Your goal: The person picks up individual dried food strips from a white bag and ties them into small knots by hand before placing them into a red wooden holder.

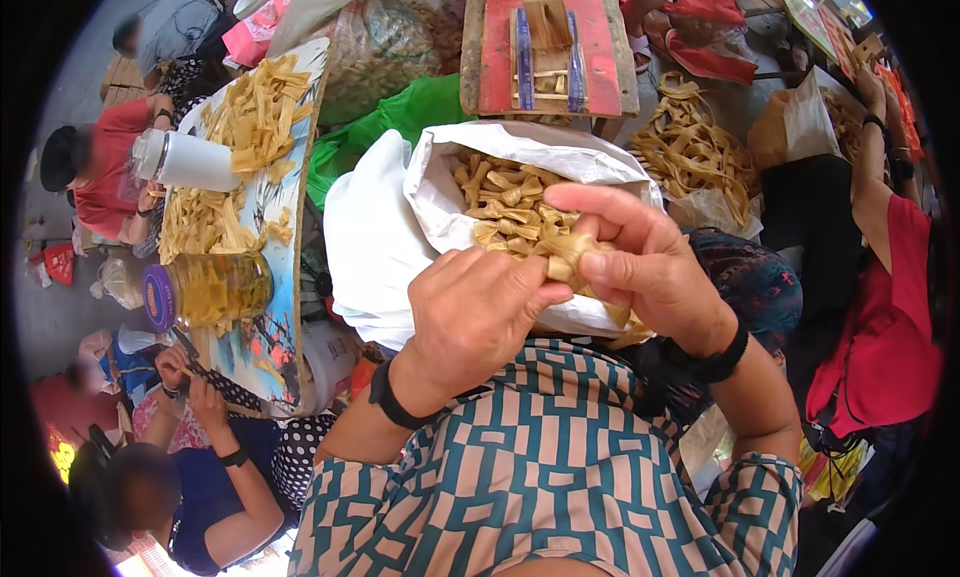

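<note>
Between my two hands is a flat tan food strip (568, 253), partly folded into a knot. My left hand (480, 307) pinches its near side between thumb and curled fingers. My right hand (649, 265) grips the other side with thumb and fingers, its index finger stretched out above. Below them stands a white woven sack (525, 138) with its rim rolled open. Inside lie many knotted tan pieces (502, 202). The lower part of the strip is hidden behind my fingers.
A painted board table (289, 224) at left bears strip piles (259, 111), a white jar (196, 160) and a purple-lidded jar (214, 288). Ahead is a red bench (495, 59) with a wooden jig (551, 59). Long strips (694, 141) lie at right. Several people work around me.
</note>
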The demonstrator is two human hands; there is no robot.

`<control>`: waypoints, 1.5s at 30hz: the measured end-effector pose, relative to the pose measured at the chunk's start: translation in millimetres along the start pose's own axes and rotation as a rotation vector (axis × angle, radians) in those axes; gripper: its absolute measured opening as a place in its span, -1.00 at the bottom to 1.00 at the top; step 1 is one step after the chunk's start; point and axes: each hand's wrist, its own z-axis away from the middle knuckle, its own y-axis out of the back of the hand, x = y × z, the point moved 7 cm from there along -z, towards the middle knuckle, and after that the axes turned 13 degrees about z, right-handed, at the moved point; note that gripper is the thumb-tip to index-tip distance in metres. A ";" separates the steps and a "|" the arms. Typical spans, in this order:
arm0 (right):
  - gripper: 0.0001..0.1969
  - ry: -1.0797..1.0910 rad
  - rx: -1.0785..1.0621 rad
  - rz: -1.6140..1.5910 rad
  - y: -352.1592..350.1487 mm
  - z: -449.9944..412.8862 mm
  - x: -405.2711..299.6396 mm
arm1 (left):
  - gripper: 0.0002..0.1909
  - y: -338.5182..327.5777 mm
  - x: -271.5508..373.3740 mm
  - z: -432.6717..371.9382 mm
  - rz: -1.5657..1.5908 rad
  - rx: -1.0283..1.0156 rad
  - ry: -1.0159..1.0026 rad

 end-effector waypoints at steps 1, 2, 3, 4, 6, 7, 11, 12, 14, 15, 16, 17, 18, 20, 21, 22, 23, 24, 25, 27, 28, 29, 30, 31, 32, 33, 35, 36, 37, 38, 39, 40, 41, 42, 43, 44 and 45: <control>-0.47 -0.052 -0.046 -0.067 -3.0 0.7 3.5 | -0.83 -1.2 -9.7 3.1 0.174 0.041 0.127; -0.49 -0.081 -0.009 0.035 -2.7 -0.1 4.9 | -0.83 -5.7 -18.9 8.0 0.347 0.083 0.254; -0.49 0.027 0.029 0.246 -1.5 -2.0 2.3 | -0.83 -10.4 -28.5 12.6 0.521 0.120 0.379; -0.50 0.136 0.066 0.456 -1.3 -3.6 2.8 | -0.85 -14.1 -31.4 13.0 0.534 0.071 0.390; -0.49 0.334 0.094 0.810 -4.4 -3.3 -6.5 | -0.87 -16.7 -38.5 12.4 0.560 -0.027 0.409; -0.48 0.269 0.079 0.738 -2.0 -2.5 -7.2 | -0.88 -17.1 -47.9 16.5 0.722 -0.024 0.600; -0.46 0.117 0.057 0.677 14.9 10.1 -25.9 | -0.89 -1.5 -71.5 30.0 1.139 0.216 0.862; -0.48 0.119 0.075 0.709 21.2 14.5 -26.1 | -0.89 1.7 -75.3 30.7 1.143 0.247 0.856; -0.55 0.143 0.079 0.836 23.7 15.5 -27.9 | -0.88 2.7 -80.6 30.7 1.114 0.240 0.873; -0.61 0.165 0.062 0.927 21.7 12.5 -29.0 | -0.88 2.0 -82.1 30.7 1.077 0.202 0.896; -0.68 0.187 0.044 1.018 19.7 10.0 -29.4 | -0.88 0.3 -83.4 31.0 1.040 0.164 0.918; -0.75 0.262 0.075 1.091 19.8 8.5 -29.1 | -0.86 1.1 -84.1 29.5 0.993 0.168 0.888; -0.81 0.340 0.108 1.163 20.4 6.2 -25.5 | -0.85 2.1 -84.8 26.5 0.943 0.171 0.854; -0.90 0.553 0.269 1.357 17.0 7.7 -34.3 | -0.81 17.4 -87.4 22.3 0.824 0.246 0.753; -0.89 0.598 0.274 1.452 15.8 8.0 -38.5 | -0.78 32.6 -92.1 22.0 0.757 0.314 0.684; -0.89 0.644 0.275 1.545 14.2 8.7 -45.9 | -0.73 47.4 -88.4 15.7 0.662 0.348 0.607; -0.88 0.690 0.277 1.638 12.9 8.6 -50.2 | -0.73 53.5 -79.1 7.2 0.470 0.286 0.642; -0.87 0.800 0.254 1.668 8.3 8.3 -49.1 | -0.72 51.1 -62.1 -13.7 0.282 0.138 0.380; -0.86 0.807 0.210 1.691 5.3 5.9 -48.2 | -0.68 40.0 -43.6 -29.5 0.089 -0.012 0.123; -0.84 0.817 0.125 1.739 -3.4 5.1 -48.0 | -0.56 6.5 -15.0 -45.2 -0.197 -0.298 -0.081; -0.82 0.827 0.112 1.751 -6.3 5.5 -47.7 | -0.61 -6.0 -20.7 -39.4 -0.177 -0.368 -0.104; -0.83 0.771 0.043 1.760 -7.0 6.2 -44.9 | -0.65 -17.5 -26.3 -32.7 -0.155 -0.439 -0.124; -0.84 0.712 -0.020 1.769 -5.9 8.5 -43.7 | -0.68 -25.1 -29.7 -28.7 -0.104 -0.519 -0.085; -0.85 0.652 -0.082 1.776 -4.2 11.4 -40.8 | -0.70 -32.4 -32.3 -23.5 -0.054 -0.598 -0.046; -0.86 0.595 -0.105 1.722 0.8 16.0 -39.0 | -0.76 -30.0 -25.8 -21.9 -0.014 -0.513 -0.138; -0.86 0.556 -0.121 1.659 8.7 22.2 -39.1 | -0.76 -28.4 -24.0 -21.0 -0.004 -0.504 -0.127; -0.86 0.479 -0.154 1.537 22.3 31.3 -43.1 | -0.77 -23.0 -21.8 -20.6 0.018 -0.483 -0.103; -0.87 0.420 -0.169 1.522 24.4 30.6 -45.1 | -0.79 -24.3 -21.4 -21.1 0.021 -0.446 -0.119; -0.87 0.453 -0.111 1.527 30.7 25.3 -48.0 | -0.80 -25.0 -28.9 -28.3 0.044 -0.433 -0.092; -0.88 0.487 -0.053 1.531 39.9 15.9 -49.6 | -0.81 -26.0 -40.6 -39.7 0.067 -0.419 -0.065; -0.88 0.530 -0.001 1.528 48.6 5.7 -53.0 | -0.82 -25.9 -51.6 -51.5 0.079 -0.405 -0.032; -0.87 0.574 0.104 1.635 55.7 -6.0 -60.5 | -0.86 -24.8 -66.3 -67.5 0.099 -0.346 -0.005; -0.86 0.576 0.182 1.590 72.3 -20.1 -63.2 | -0.86 -24.2 -83.5 -81.9 0.080 -0.302 -0.004; -0.87 0.661 0.296 1.506 87.2 -35.5 -66.3 | -0.85 -19.7 -97.9 -99.1 0.090 -0.235 0.031; -0.90 0.648 0.374 1.509 96.2 -49.6 -73.9 | -0.85 -18.0 -118.0 -108.1 0.113 -0.219 0.193; -0.95 0.635 0.443 1.513 103.1 -63.2 -80.7 | -0.84 -16.4 -130.2 -121.8 0.081 -0.279 0.314; -0.95 0.592 0.487 1.494 109.5 -75.4 -84.5 | -0.81 -19.1 -148.6 -129.1 0.233 -0.240 0.447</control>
